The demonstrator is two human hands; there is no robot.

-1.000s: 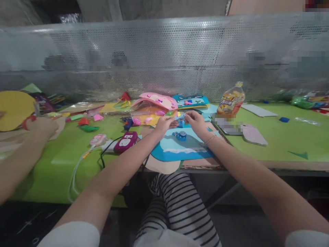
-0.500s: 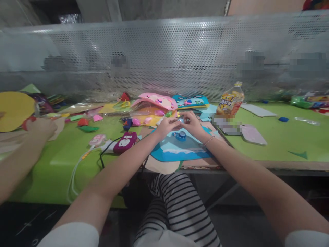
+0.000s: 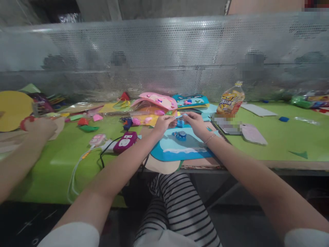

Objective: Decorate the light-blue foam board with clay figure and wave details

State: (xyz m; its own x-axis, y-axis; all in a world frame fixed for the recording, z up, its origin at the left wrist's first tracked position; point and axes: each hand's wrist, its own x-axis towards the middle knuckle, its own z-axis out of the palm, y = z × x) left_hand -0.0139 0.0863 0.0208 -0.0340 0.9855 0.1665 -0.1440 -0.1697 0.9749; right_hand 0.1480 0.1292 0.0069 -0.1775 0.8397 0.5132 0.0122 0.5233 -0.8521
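Strip [image 3: 181,116], pale blue, is pinched between the left hand [image 3: 163,125] and right hand [image 3: 196,123], up over the blue sheet [image 3: 169,157]. It looks light, soft and easy to squash, so hold its ends gently.

Pale-blue piece [image 3: 180,116] partly hidden by fingers [image 3: 169,119]; yellow sheet [image 3: 17,107] cut off left

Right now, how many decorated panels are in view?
3: a pink panel at the back, a blue panel to its right, a wave panel in front. More may be hidden.
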